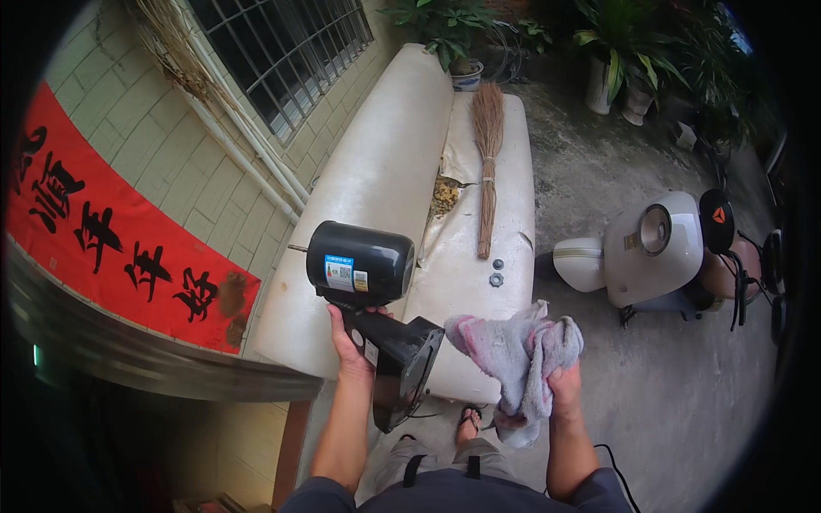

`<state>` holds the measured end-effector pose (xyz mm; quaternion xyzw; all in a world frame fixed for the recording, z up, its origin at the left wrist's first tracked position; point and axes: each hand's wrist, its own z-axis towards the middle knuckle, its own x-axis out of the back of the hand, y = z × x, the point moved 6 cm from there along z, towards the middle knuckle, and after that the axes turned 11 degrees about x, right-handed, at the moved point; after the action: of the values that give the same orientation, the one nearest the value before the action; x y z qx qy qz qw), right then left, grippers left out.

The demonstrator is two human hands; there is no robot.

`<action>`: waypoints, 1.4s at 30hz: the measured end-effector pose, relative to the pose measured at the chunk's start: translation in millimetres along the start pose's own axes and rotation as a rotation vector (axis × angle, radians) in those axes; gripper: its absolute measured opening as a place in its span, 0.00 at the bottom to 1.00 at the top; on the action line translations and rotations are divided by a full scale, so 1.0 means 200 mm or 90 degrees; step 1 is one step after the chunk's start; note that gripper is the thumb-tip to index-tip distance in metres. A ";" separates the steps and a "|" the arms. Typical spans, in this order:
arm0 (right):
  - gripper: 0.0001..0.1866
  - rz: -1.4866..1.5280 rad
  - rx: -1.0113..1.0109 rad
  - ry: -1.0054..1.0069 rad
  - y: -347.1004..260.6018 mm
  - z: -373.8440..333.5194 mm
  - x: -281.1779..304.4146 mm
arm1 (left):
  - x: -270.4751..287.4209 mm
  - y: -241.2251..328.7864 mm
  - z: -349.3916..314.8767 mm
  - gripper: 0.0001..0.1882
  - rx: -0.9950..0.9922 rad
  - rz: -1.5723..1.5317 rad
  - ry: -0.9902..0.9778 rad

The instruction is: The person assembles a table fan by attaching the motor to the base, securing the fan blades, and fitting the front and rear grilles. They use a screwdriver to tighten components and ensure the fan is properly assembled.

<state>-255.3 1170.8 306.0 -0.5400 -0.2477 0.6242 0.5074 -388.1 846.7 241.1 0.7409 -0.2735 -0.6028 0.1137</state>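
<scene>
My left hand [349, 344] is closed around the black neck of a fan motor unit. Its rounded black motor [363, 263] has a thin metal shaft pointing left and stickers on its side. Below the neck, a black boxy base [406, 372] hangs to the right of my left wrist. Bunched in my right hand [564, 389] is a grey towel [520, 355] with pink stains, close to the base's right side. Part of my left fingers is hidden behind the neck.
A worn white sofa [342, 197] with a torn cover stretches ahead. On it lie a straw broom [488, 162], a dark knob [496, 280] and a small cap [522, 263]. To the right stands a white scooter [650, 248]. Potted plants [624, 51] line the back; a red banner [128, 239] hangs left.
</scene>
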 end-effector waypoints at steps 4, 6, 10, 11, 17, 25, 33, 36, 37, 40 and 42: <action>0.31 0.121 -0.019 -0.030 -0.24 0.26 -0.07 | -0.26 0.14 -0.22 0.38 -0.043 0.124 -0.084; 0.23 0.020 -0.030 -0.352 -0.45 0.30 -0.42 | -0.25 0.20 -0.35 0.40 -0.081 0.104 -0.054; 0.19 -0.515 0.287 -0.849 -0.66 0.05 -1.07 | -0.34 0.23 -0.50 0.40 -0.109 0.081 -0.084; 0.20 -0.584 0.284 -0.865 -0.61 0.04 -1.08 | -0.37 0.21 -0.50 0.40 -0.124 0.076 -0.081; 0.19 -0.830 0.111 -0.877 -0.32 0.28 -0.77 | -0.33 0.19 -0.63 0.37 -0.067 0.083 -0.154; 0.10 -0.126 -0.295 -0.448 -0.17 0.29 -0.32 | -0.22 0.20 -0.77 0.33 -0.035 0.085 -0.115; 0.39 -0.328 -0.159 -0.745 -0.29 -0.07 -0.94 | -0.30 0.25 -0.73 0.34 -0.091 0.104 -0.040; 0.41 -0.289 -0.141 -0.744 -0.22 -0.05 -0.90 | -0.35 0.25 -0.74 0.34 -0.083 0.106 -0.062; 0.40 -0.294 -0.112 -0.737 -0.22 -0.04 -0.90 | -0.34 0.25 -0.72 0.35 -0.084 0.108 -0.069; 0.35 -0.254 -0.102 -0.715 -0.19 -0.03 -0.88 | -0.35 0.21 -0.75 0.36 -0.062 0.094 -0.051; 0.30 -0.140 -0.163 -0.676 -0.14 -0.03 -0.85 | -0.40 0.19 -0.77 0.37 -0.043 0.093 -0.059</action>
<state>-255.8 1026.7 400.7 -0.1792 -0.5981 0.7189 0.3055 -261.3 833.7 365.2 0.6860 -0.3112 -0.6356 0.1691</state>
